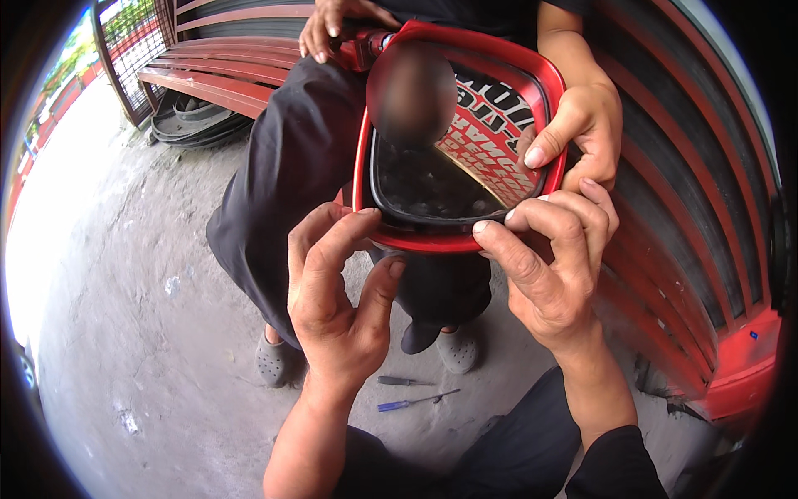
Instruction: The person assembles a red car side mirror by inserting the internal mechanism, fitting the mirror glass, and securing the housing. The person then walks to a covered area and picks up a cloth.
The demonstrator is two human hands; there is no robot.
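A side mirror (432,195) in a red housing with a black inner rim is held up in the middle, its glass facing me. The curled fingers of my left hand (337,291) touch its lower left edge, with the thumb lower down, below the housing. At the lower right corner, the thumb and fingers of my right hand (553,258) grip the rim. Another person's hand (586,125) grasps the right side, thumb on the front. That person's other hand (337,25) is beside the red mounting arm (363,50) at the upper left. The housing's back is hidden.
Two screwdrivers, one dark-handled (399,381) and one blue-handled (397,406), lie on the concrete floor (166,333) below the mirror. The other person sits opposite in dark trousers (274,175). Red slatted benches stand at the upper left (216,83) and right (665,158). Black tyres (195,125) lie under the left one.
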